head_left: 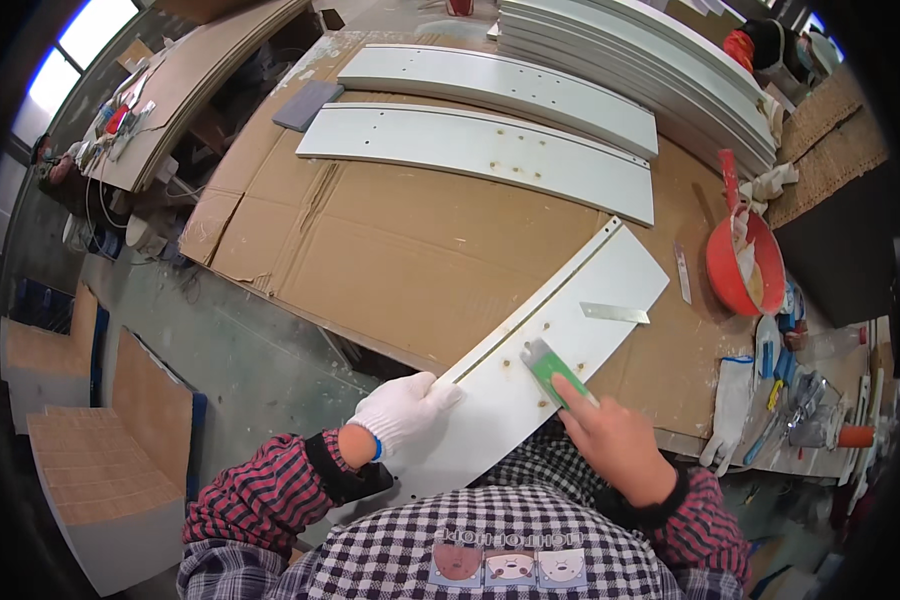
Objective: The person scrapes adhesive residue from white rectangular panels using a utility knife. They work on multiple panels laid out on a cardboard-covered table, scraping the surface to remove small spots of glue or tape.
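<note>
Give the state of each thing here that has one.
Left hand: gloved, gripping front panel
Right hand: bare, closed around green scraper
Front panel: drilled, brown-spotted
Green scraper: held
Metal blade: lying loose
Rear panels: lying flat
White boards: stacked
Red pan: partly filled
Spare white glove: unworn, lying flat
Cardboard: creased

Window's [96,30] glowing at 10 o'clock, some person's [778,48] showing at 2, loose glove's [734,402] lying around 4.

Printed on the checked apron [390,545], lower than the grips of left hand [402,410] and right hand [615,440] and between them: one line of capital letters [508,537], upside down in this view, just above three cartoon faces [511,568].
</note>
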Tool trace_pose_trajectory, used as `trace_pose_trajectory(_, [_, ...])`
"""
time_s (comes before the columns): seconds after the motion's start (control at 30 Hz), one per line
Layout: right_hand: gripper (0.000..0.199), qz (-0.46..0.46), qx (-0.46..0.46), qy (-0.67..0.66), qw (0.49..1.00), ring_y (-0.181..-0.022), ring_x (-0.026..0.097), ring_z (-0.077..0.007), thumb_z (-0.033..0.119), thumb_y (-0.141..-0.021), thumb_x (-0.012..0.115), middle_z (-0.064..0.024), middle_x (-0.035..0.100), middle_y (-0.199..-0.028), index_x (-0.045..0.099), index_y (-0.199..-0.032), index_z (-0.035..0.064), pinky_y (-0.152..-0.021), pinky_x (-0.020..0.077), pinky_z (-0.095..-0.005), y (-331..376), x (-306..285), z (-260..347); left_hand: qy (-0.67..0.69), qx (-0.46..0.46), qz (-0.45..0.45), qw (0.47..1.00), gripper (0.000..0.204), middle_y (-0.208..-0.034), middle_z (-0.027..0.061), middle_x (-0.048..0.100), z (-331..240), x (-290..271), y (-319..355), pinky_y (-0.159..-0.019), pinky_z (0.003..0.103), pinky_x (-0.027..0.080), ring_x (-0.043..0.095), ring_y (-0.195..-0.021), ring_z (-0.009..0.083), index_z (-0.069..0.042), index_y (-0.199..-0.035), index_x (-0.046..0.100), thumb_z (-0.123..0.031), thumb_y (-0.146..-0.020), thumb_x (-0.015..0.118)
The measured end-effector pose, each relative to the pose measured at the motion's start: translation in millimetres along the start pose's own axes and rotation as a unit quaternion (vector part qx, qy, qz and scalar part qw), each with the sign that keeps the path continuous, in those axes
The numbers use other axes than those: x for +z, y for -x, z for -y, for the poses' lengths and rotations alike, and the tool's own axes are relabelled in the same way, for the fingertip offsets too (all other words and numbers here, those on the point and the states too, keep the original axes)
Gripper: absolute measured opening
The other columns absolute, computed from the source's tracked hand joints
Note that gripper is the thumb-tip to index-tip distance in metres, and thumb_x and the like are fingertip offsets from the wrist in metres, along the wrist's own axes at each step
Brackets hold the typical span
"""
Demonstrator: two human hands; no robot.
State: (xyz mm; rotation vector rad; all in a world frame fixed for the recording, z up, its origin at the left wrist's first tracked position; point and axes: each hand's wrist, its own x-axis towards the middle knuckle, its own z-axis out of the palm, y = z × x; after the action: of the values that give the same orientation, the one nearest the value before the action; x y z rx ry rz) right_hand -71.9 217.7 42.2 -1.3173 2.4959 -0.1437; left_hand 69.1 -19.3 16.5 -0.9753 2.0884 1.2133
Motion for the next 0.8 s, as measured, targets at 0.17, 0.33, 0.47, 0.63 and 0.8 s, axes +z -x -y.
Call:
trace_pose_trajectory(0.17, [0.047,0.004,-0.006,-0.017,1.000,-0.052,0.059,-0.0332,0.031,-0.091,0.059,-0.0136,0.054,-0.062,0.049,-0.138,0.0288,-0.046,0.0479,-0.0436,1.9,-2.0,4.5,-0.027,0.009,-0.013,0.999,0.051,-0.090,0.0133,0.068,-1.6,-5.6,1.4,-0.079,0.035,0.049,0.064,-0.087,0.0258,-0.005,-0.101,0.066,-0.053,-0.090,0.053])
trace_pose_trajectory(0.33, [0.050,-0.042,-0.008,-0.012,0.999,-0.050,0.058,-0.0312,0.031,-0.090,0.060,-0.0128,0.054,-0.062,0.048,-0.138,0.0294,-0.046,0.0475,-0.0420,-7.6,8.4,7.2,0.004,0.008,-0.008,1.000,0.052,-0.092,0.0126,0.068,-4.2,-3.2,0.7,-0.081,0.035,0.048,0.064,-0.089,0.0258,-0.005,-0.104,0.066,-0.053,-0.089,0.053])
trace_pose_trajectory(0.47, [0.052,-0.008,-0.012,-0.005,1.000,-0.050,0.058,-0.0301,0.032,-0.089,0.062,-0.0124,0.054,-0.063,0.048,-0.139,0.0294,-0.046,0.0476,-0.0414,14.7,2.7,-4.3,-0.012,0.014,-0.005,1.000,0.052,-0.093,0.0134,0.068,-0.1,-4.6,0.6,-0.082,0.036,0.048,0.064,-0.091,0.0262,-0.005,-0.106,0.065,-0.053,-0.089,0.053])
trace_pose_trajectory(0.63, [0.051,0.006,-0.009,-0.005,1.000,-0.048,0.058,-0.0296,0.031,-0.089,0.063,-0.0117,0.053,-0.063,0.050,-0.138,0.0292,-0.045,0.0472,-0.0402,43.9,1.1,-2.6,0.005,0.002,0.009,1.000,0.053,-0.093,0.0136,0.068,-9.1,-7.7,5.4,-0.081,0.036,0.048,0.064,-0.091,0.0266,-0.005,-0.106,0.065,-0.054,-0.089,0.052])
trace_pose_trajectory(0.8, [0.052,-0.023,-0.043,-0.009,0.999,-0.047,0.057,-0.0289,0.030,-0.088,0.063,-0.0111,0.052,-0.062,0.049,-0.138,0.0293,-0.043,0.0467,-0.0392,10.7,7.2,12.2,0.001,0.024,-0.002,1.000,0.053,-0.091,0.0127,0.068,0.8,-3.2,-2.0,-0.080,0.036,0.048,0.064,-0.087,0.0258,-0.005,-0.106,0.065,-0.054,-0.089,0.053])
